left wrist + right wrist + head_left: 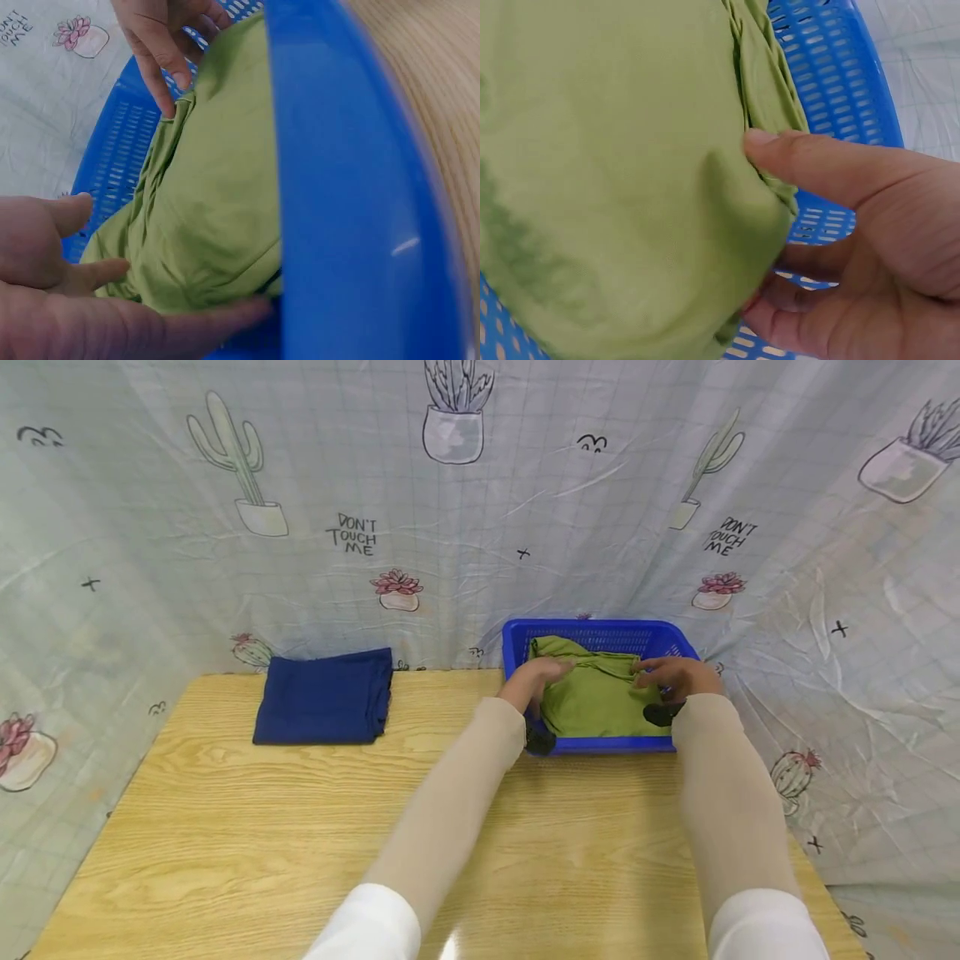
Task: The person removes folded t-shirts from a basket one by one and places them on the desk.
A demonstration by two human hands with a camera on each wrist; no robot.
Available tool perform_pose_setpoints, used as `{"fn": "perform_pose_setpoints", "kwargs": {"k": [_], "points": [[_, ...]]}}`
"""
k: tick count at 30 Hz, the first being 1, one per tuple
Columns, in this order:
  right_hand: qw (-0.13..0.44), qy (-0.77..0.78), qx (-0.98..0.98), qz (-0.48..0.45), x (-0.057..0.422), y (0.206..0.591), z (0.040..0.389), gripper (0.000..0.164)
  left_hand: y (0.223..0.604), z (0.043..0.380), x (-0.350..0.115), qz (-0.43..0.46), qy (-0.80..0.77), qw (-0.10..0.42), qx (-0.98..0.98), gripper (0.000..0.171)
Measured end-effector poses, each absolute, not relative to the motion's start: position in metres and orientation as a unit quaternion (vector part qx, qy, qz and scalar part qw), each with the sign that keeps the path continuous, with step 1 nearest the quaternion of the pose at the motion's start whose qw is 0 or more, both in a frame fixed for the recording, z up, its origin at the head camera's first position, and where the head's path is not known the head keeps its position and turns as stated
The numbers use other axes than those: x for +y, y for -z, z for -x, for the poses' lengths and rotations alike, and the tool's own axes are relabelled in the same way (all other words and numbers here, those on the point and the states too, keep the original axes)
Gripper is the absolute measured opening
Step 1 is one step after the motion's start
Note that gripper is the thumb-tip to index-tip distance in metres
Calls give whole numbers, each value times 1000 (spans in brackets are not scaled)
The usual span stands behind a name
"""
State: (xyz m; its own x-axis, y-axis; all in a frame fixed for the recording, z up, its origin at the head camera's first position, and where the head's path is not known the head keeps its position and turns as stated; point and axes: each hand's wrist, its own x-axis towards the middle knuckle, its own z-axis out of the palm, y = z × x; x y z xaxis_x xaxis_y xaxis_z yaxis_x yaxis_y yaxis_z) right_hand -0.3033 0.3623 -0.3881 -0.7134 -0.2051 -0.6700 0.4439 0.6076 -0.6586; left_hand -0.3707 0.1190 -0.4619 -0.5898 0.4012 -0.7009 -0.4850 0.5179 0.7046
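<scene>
A folded olive-green cloth (600,702) lies in a blue plastic basket (600,744). My left hand (536,681) reaches over the basket's left side, its fingers extended and spread beside the cloth's left end in the left wrist view. At the opposite end is my right hand (907,240). One fingertip touches the folded edge of the cloth, while its other fingers bend down beside the cloth's side, partly hidden by it. In the left wrist view the right hand's fingertips stand apart.
A folded dark blue cloth (322,697) lies on the wooden table (247,843), left of the basket. Behind the table hangs a patterned curtain (315,585), close to the basket's back rim.
</scene>
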Motion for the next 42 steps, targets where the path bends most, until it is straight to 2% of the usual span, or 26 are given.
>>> {"fn": "perform_pose_setpoints", "kwargs": {"k": [2,4,8,10,14,17,23,29,35,39,42], "points": [[373,416,827,-70,362,389,303,69,487,387,123,42,-527,436,728,86],[367,394,840,-63,362,390,304,69,494,388,124,55,-558,403,723,76],[325,354,875,-53,364,392,307,64,473,366,117,43,-590,374,714,43],[296,332,894,-47,365,393,310,62,451,345,110,17,-587,361,724,39],[256,313,914,-39,365,393,315,59,431,321,105,-14,-578,336,743,50],[237,328,914,-40,364,396,315,58,436,320,106,-3,-608,331,722,53],[225,362,903,-46,360,401,310,59,442,318,108,-5,-622,320,715,47],[247,378,891,-57,362,405,310,63,442,316,114,10,-654,324,683,48],[305,340,885,-88,360,401,314,69,433,323,117,20,-669,343,658,49],[305,315,896,-78,358,396,315,67,425,333,115,15,-664,366,652,47],[307,374,872,-75,361,393,314,68,424,340,111,15,-665,384,640,46]]}}
